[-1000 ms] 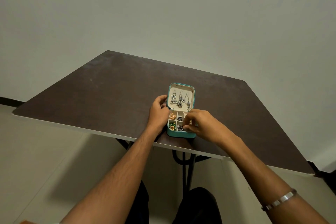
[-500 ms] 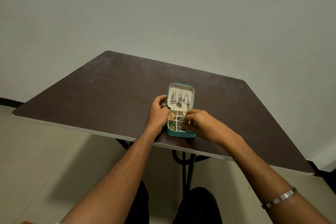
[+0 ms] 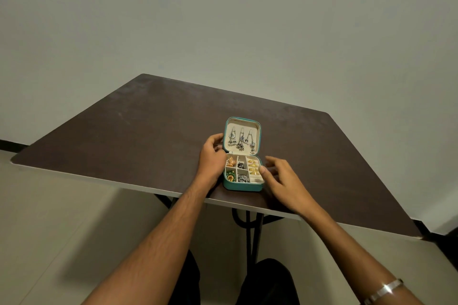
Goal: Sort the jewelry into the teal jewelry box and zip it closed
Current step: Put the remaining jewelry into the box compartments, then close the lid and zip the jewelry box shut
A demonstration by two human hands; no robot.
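The teal jewelry box (image 3: 243,187) lies open near the table's front edge, its lid (image 3: 243,123) standing up at the back. Three silver dangling earrings (image 3: 241,141) hang inside the lid. The cream compartments hold gold rings (image 3: 253,169), orange and green pieces (image 3: 230,169) and dark silver pieces (image 3: 241,171). My left hand (image 3: 212,158) grips the box's left side at the hinge, fingers curled onto the lid's edge. My right hand (image 3: 280,176) hovers just right of the box with fingers loosely spread and nothing in it, its thumb next to the right rim.
The dark brown table (image 3: 138,129) has a pale front edge close to the box. Black table legs (image 3: 247,225) show beneath, and my dark-trousered knees are below them. A pale wall stands behind the table.
My right hand has lifted out of the compartments and drawn back to the right, uncovering the gold rings. My left hand has stayed on the box's left side.
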